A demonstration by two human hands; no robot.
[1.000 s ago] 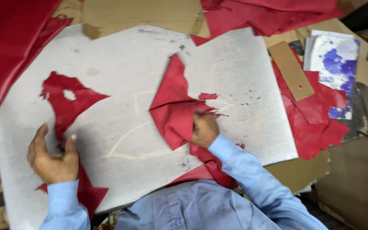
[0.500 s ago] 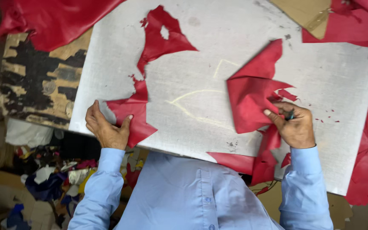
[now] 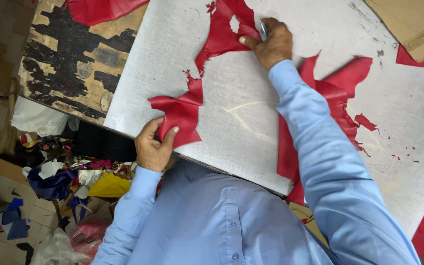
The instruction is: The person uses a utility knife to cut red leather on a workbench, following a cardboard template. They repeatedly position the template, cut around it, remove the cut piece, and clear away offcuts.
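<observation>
Left hand [image 3: 153, 147] pinching lower end of red leather offcut [image 3: 202, 73] at near edge of grey cutting surface [image 3: 251, 122]. Right hand [image 3: 271, 44] closed around small blue-handled tool [image 3: 263, 28], pressing offcut's upper end. Larger red leather piece [image 3: 339, 93] partly hidden under right sleeve. Cardboard [image 3: 408, 19] at far right corner. Coloured scraps [image 3: 65, 176] on floor below.

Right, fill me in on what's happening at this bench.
A person in a light blue shirt works at a grey cutting board. The left hand grips the near end of a long ragged strip of red leather. The right hand presses its far end, holding a small blue-handled tool. A larger red leather piece lies under the right forearm.
</observation>
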